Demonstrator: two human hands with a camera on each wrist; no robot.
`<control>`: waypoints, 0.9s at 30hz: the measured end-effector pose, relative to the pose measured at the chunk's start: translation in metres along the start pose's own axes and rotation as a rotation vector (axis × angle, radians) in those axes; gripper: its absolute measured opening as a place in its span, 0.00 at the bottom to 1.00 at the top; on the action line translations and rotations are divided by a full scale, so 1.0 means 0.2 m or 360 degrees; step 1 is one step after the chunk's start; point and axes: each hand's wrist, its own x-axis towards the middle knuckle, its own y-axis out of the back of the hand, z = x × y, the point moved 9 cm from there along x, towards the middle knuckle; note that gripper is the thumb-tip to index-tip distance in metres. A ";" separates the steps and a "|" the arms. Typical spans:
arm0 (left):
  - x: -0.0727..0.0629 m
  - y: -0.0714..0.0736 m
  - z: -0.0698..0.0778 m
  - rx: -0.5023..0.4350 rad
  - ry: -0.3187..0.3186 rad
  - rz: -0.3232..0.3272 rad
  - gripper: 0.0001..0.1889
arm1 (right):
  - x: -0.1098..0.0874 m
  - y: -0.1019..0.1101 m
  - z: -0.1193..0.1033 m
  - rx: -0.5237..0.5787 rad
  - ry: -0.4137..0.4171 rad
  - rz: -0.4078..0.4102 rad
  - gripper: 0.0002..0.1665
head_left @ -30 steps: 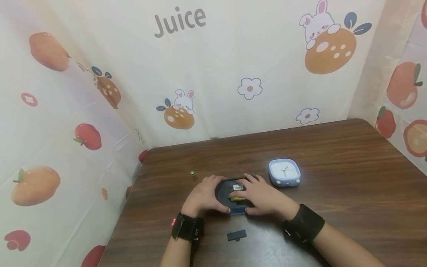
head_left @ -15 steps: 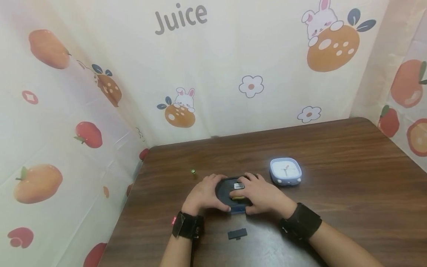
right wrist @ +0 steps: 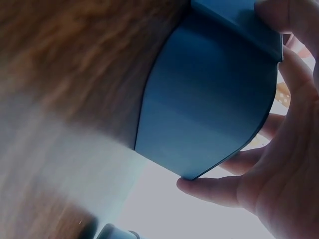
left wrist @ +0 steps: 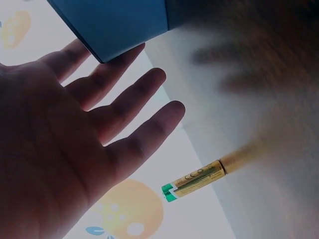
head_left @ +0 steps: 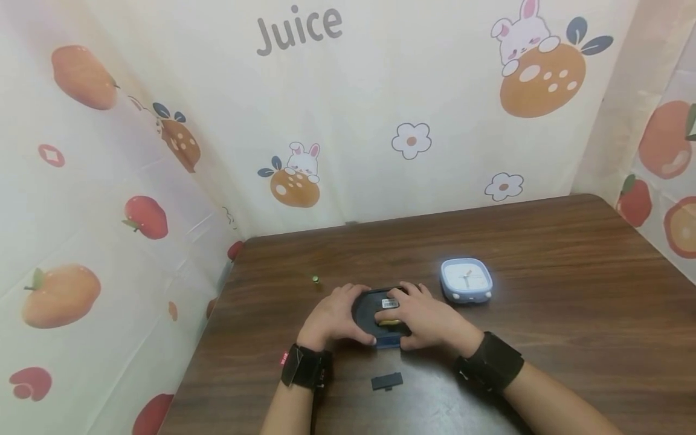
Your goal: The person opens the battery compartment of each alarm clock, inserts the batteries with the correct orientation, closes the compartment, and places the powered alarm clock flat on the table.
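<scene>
Subject of inspection: a dark case [head_left: 367, 311], lying on the bench [head_left: 549, 260] between both hands, with a label [head_left: 389, 303] uppermost and its front apparently face down.

The left hand [head_left: 333, 317] grips the left end, thumb at the near edge and the other fingers spread along the far side; in the left wrist view only some of these meet the case. The right hand [head_left: 432, 317] spans the right end, thumb on the near face, one finger bent down onto a yellowish cell [head_left: 388, 322], judged a battery, in the back of the case.

Lying loose near the case, on the wearer's side, is a small cover [head_left: 387, 381]. Beyond the left hand a green-topped battery [head_left: 316, 280] stands upright. A blue clock [head_left: 466, 281] sits near the right hand, apart from the case.

Assessment: the step in hand appears to be battery work in an uncovered compartment. Whether the cell is being seated or prised out cannot be determined. Either way, the next move calls for a firm left hold while the right finger works one end of the cell, pressing or lifting. The cover should wait until the cell is settled. Contacts and polarity are hidden.
</scene>
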 end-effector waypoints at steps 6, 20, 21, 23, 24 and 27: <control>0.00 0.01 0.00 -0.0011 -0.0010 -0.0001 0.48 | 0.00 0.00 0.01 0.0031 -0.0015 -0.0009 0.34; -0.01 0.01 0.01 -0.0007 -0.0007 -0.0004 0.51 | -0.02 -0.01 0.03 0.0108 0.0021 0.0053 0.26; -0.01 0.01 0.01 -0.0001 -0.0002 0.0000 0.51 | -0.02 -0.01 0.03 0.0110 0.0037 0.0061 0.26; -0.02 0.01 0.00 0.0008 0.0002 0.0007 0.51 | -0.02 -0.01 0.02 0.0107 0.0060 0.0067 0.25; -0.02 0.01 0.00 0.0007 0.0000 0.0008 0.51 | -0.03 0.00 0.02 0.0101 0.0067 0.0064 0.25; -0.01 0.01 0.02 0.0005 -0.0016 0.0008 0.51 | -0.04 0.00 0.04 0.0062 0.0058 0.0049 0.27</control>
